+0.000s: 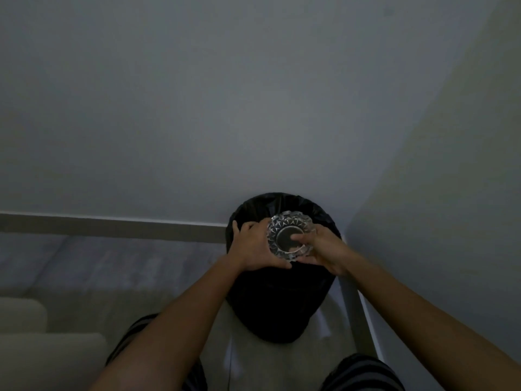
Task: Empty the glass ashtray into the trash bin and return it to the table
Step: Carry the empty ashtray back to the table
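A round cut-glass ashtray (287,231) is held over the mouth of a trash bin (279,300) lined with a black bag. The bin stands in a room corner. My left hand (253,246) grips the ashtray's left rim. On the right side, my right hand (321,246) holds the rim with fingers reaching across its centre. I cannot tell whether the ashtray faces up or down, nor whether anything is in it. The scene is dim.
Grey walls meet in a corner right behind the bin, with a pale baseboard (112,225) along the floor. A light cushioned seat edge (42,348) sits at the lower left. My striped trouser legs (363,373) show at the bottom.
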### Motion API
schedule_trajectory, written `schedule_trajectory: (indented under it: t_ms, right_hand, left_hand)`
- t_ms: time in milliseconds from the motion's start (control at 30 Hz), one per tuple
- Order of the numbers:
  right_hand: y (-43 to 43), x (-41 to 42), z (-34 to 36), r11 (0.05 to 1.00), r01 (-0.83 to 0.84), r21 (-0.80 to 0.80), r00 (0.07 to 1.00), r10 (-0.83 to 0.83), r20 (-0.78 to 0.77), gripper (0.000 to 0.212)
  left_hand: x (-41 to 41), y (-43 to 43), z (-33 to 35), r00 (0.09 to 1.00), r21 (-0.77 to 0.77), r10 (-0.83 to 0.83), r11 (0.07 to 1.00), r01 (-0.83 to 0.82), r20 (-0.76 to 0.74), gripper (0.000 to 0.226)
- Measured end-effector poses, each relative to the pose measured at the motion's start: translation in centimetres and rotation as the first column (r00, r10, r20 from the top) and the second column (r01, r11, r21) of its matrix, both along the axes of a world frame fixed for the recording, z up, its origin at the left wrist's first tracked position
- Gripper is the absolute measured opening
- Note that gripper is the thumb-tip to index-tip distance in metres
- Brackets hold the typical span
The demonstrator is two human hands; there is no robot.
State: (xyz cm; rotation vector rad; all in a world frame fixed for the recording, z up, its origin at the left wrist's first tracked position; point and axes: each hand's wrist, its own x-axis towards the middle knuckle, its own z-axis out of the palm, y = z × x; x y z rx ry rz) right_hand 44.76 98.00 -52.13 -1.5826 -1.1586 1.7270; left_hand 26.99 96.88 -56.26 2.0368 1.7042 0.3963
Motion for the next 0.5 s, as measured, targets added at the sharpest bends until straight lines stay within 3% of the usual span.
schedule_trajectory:
  t_ms: [67,167,367,500]
  right_hand:
    - [-0.3,0.7,0.1,0.989,-0.14,0.044,0.99,0.14,0.018,0.059]
    - [-0.2,1.4,0.4,0.893,-0.399,0.209,0.9,0.337,0.277,0.111]
    - [1.0,1.6,-2.2,0.76,-0.518,0.393,0.833,0.343,0.435,0.104]
    - [1.2,1.0,-2.2,0.706,-0.509,0.493,0.827,0.243,0.507,0.107]
  left_hand:
    - [-0.2,-0.5,0.5,1.0,0.029,0.018,0.999,-0.018,-0.001,0.118]
    - [-0.6,-0.4,0.9,0.999,0.063,0.037,0.997,-0.039,0.034,0.117]
    - [-1.5,1.0,-0.4,0.999,0.117,0.038,0.993,-0.034,-0.033,0.119]
    - [-1.8,1.0,0.8,0.998,0.14,0.032,0.99,-0.025,-0.047,0.117]
